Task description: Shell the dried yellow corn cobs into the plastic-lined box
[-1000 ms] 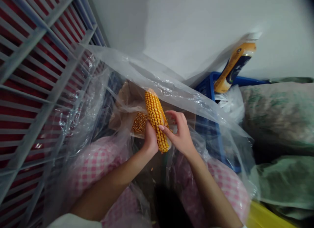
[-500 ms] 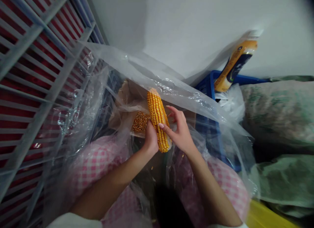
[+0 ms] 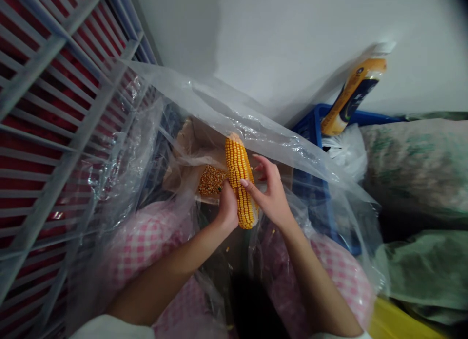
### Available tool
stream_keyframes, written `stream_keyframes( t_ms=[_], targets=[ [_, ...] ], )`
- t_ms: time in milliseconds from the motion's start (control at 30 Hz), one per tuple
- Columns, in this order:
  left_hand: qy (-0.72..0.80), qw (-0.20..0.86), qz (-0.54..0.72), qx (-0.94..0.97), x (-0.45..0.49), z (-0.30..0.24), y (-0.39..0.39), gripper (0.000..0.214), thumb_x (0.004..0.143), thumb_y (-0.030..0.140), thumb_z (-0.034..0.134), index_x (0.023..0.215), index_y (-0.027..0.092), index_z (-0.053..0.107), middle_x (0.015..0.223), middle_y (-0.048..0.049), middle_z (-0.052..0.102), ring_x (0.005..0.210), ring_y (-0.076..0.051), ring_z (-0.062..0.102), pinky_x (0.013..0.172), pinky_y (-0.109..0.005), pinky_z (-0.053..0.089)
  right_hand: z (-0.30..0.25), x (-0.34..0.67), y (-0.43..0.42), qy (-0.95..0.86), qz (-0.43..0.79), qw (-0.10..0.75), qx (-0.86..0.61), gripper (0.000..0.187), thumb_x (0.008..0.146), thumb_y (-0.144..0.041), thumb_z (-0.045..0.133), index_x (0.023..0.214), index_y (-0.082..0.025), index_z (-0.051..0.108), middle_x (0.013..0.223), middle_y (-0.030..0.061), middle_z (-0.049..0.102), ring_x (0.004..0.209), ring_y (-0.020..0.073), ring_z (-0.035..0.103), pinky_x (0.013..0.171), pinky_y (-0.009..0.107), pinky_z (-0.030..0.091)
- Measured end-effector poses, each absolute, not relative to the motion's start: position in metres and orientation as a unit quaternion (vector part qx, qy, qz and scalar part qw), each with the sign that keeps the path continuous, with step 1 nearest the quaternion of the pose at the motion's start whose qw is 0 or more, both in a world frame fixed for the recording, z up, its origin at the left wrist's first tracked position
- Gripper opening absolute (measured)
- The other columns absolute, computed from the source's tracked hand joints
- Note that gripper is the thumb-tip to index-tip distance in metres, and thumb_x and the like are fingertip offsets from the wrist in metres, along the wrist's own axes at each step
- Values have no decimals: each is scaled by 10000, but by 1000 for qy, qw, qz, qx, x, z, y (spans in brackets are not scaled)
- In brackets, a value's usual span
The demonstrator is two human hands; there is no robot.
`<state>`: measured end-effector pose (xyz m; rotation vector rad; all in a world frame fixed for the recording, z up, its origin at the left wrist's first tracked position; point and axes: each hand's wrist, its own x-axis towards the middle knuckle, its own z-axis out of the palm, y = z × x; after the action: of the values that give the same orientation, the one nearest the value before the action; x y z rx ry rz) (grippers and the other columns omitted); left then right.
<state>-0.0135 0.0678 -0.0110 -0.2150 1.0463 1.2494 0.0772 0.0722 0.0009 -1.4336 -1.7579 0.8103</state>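
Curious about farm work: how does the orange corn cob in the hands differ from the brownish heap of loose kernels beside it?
The orange corn cob is bright, with kernels packed in neat rows, while the heap of loose kernels is duller and browner. The cob is held up by the left hand and right hand; the heap lies on a brown sheet. Both look like corn grain.

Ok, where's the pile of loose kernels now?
In the head view, the kernels sit just left of the corn cob, beyond the left hand, on brown cardboard.
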Motion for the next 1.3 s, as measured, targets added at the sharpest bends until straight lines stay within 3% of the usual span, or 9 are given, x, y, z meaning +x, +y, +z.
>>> stream_keyframes(
  t_ms=[133,300,400,533,667,800,933,1067,1300],
  targets=[
    [459,690,554,-81,-14,-13,68,231,864,256,363,763,171,552,754,-34,614,801,-180,626,726,-274,502,2,77,73,-672,314,362,-565,278,798,-445,594,973,-239,531,938,48,512,909,210,500,809,386,441],
    [481,688,539,-66,-12,-14,67,300,903,249,309,774,171,569,715,-22,609,795,-162,616,728,-250,484,2,78,74,-667,332,367,-557,386,796,-445,596,1111,-249,487,996,53,507,917,201,483,817,376,423],
    [481,696,529,-56,-12,-14,66,274,899,276,347,786,169,573,704,-17,607,751,-153,601,703,-242,474,0,79,75,-630,336,395,-578,284,805,-449,581,979,-236,509,878,23,497,816,175,477,762,344,423],
    [467,707,529,-41,-12,-15,65,299,907,284,325,864,161,593,750,-27,623,783,-154,599,709,-239,468,-2,80,76,-642,344,385,-567,356,795,-430,598,1083,-244,499,982,44,506,895,187,484,795,348,422],
    [472,705,529,-39,-13,-16,64,274,900,264,333,817,169,577,713,-18,600,771,-153,594,690,-233,464,-1,79,76,-646,334,381,-571,246,811,-430,580,948,-231,533,894,30,499,827,178,483,758,340,424],
    [453,718,527,-43,-12,-19,63,282,897,292,332,863,163,581,751,-31,620,784,-167,600,697,-250,470,0,79,77,-652,348,377,-558,355,803,-418,597,1099,-249,502,991,43,514,856,178,483,782,343,426],
    [456,715,527,-50,-12,-21,63,265,892,283,349,804,163,567,730,-24,615,703,-150,583,649,-240,459,-1,79,77,-632,342,392,-575,225,812,-429,581,888,-223,529,852,21,494,776,163,464,730,323,423],
    [453,723,519,-52,-11,-20,64,303,901,298,323,857,161,590,761,-35,625,750,-163,599,683,-255,469,-2,79,77,-638,359,385,-562,338,795,-428,602,1065,-244,514,987,43,513,841,173,485,766,335,436],
    [466,722,507,-62,-8,-18,63,315,913,283,305,833,163,585,774,-30,635,711,-147,593,659,-241,460,-2,80,79,-642,343,378,-573,367,805,-431,590,1120,-256,520,976,45,517,862,183,497,781,350,442]
  ],
)
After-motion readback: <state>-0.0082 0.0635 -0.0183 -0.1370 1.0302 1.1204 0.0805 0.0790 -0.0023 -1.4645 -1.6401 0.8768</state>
